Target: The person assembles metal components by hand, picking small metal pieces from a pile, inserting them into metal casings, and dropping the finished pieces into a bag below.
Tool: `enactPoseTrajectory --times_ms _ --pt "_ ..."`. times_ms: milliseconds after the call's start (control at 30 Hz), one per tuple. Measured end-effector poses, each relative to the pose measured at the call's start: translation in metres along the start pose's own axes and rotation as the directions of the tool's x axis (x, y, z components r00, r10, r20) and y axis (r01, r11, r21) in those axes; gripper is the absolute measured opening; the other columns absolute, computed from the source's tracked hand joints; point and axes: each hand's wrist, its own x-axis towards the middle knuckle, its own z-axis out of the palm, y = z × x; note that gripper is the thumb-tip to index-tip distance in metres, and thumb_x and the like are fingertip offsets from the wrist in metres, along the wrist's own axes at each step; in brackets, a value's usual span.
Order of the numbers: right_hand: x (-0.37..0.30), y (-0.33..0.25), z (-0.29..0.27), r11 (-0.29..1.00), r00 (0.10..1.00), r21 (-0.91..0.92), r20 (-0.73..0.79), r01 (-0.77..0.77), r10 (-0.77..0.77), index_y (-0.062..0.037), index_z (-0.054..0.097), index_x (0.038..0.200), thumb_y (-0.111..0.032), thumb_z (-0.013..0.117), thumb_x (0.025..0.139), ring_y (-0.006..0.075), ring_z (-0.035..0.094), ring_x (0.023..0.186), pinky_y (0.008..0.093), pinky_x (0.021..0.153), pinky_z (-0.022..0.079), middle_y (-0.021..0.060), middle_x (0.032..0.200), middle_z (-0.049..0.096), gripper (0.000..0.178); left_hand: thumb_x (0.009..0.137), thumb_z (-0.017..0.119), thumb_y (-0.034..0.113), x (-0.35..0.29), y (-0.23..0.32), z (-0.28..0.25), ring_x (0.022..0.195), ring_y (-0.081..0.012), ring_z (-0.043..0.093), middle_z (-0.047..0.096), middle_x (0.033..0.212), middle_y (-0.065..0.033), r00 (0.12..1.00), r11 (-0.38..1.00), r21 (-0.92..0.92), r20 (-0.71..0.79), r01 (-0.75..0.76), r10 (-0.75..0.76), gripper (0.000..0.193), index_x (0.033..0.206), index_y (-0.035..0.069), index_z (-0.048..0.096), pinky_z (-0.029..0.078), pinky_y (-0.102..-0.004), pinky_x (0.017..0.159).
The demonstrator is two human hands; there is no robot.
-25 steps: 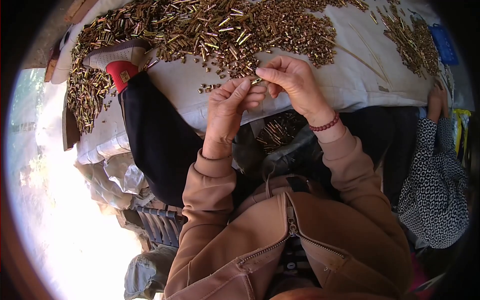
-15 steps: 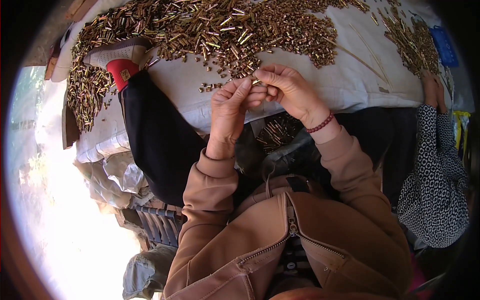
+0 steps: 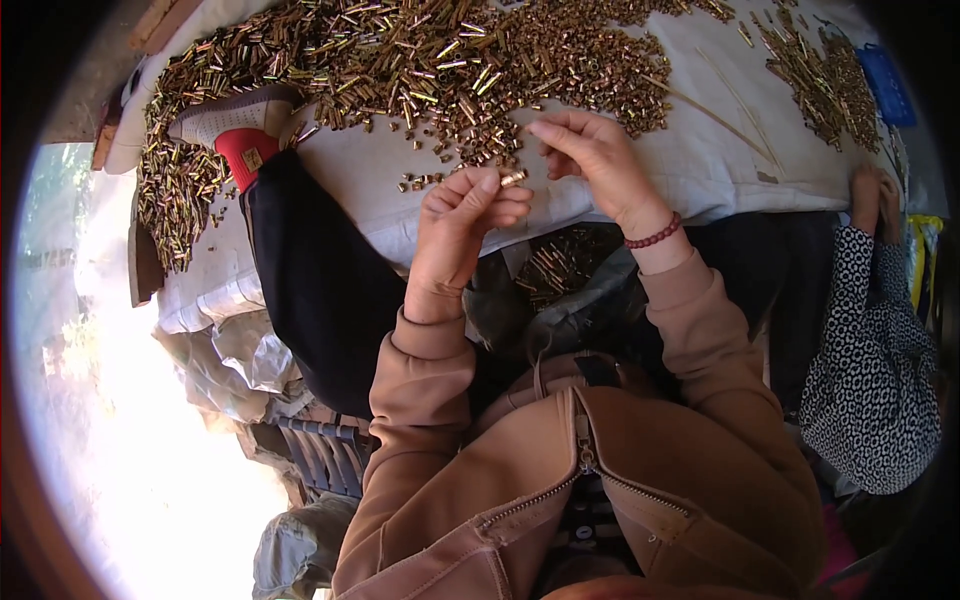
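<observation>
My left hand (image 3: pixel 462 210) is closed in a pinch on a small gold-coloured metal sleeve (image 3: pixel 513 177), which pokes out past the thumb and forefinger. To its right, raised over the cloth's near edge, my right hand (image 3: pixel 595 160) has its thumb and forefinger drawn together and the other fingers curled. Whatever lies between those fingertips, if anything, is too small to make out. Just beyond both hands, short metal sleeves (image 3: pixel 490 135) lie scattered at the near rim of a big heap of longer metal tubes (image 3: pixel 400 60). Below my hands, an open dark bag (image 3: pixel 560 265) holds thin metal pieces.
White cloth (image 3: pixel 700 170) covers the work surface. Two thin sticks (image 3: pixel 725 120) lie on it at right. A person in a patterned sleeve (image 3: pixel 870 370) has hands by another pile (image 3: pixel 820 85) and a blue container (image 3: pixel 885 85). My shoe (image 3: pixel 240 110) rests beside the heap at left.
My hands were together at the small metal piece. Now the right hand has come away to the right, and the sleeve shows in my left fingers.
</observation>
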Motion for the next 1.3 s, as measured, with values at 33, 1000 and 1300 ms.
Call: enactPoseTrajectory --times_ms 33,1000,1300 --pt "0.001 -0.001 -0.001 0.987 0.998 -0.15 0.001 0.059 -0.059 -0.0035 0.062 0.087 -0.023 0.062 0.082 0.0056 0.051 0.06 0.0196 0.056 0.042 -0.0034 0.069 0.054 0.02 0.087 0.054 0.013 -0.003 0.005 0.002 0.072 -0.0144 0.063 0.065 0.085 -0.0134 1.0 1.0 0.003 0.004 -0.002 0.002 0.018 0.096 -0.002 0.058 0.05 -0.0218 0.065" --pt "0.001 0.018 0.009 0.127 0.794 -0.906 0.278 0.404 -0.541 -0.0086 0.057 0.084 -0.004 0.058 0.071 0.0271 0.055 0.078 0.0361 0.066 0.046 0.0078 0.082 0.054 0.014 0.071 0.066 0.012 0.066 0.011 -0.024 0.082 -0.0253 0.055 0.059 0.083 -0.0074 0.733 -0.186 0.982 0.147 -0.029 0.664 0.01 0.081 0.008 0.065 0.044 -0.034 0.073" --pt "-0.002 0.015 -0.001 0.225 0.836 -0.909 0.196 0.351 -0.513 -0.0059 0.058 0.082 -0.005 0.061 0.071 0.0297 0.056 0.072 0.0382 0.061 0.045 0.0101 0.078 0.057 0.012 0.072 0.066 0.012 0.052 0.001 -0.034 0.08 -0.0259 0.055 0.058 0.085 -0.007 0.634 -0.084 0.993 0.118 -0.083 0.764 0.011 0.082 0.008 0.064 0.043 -0.0347 0.071"
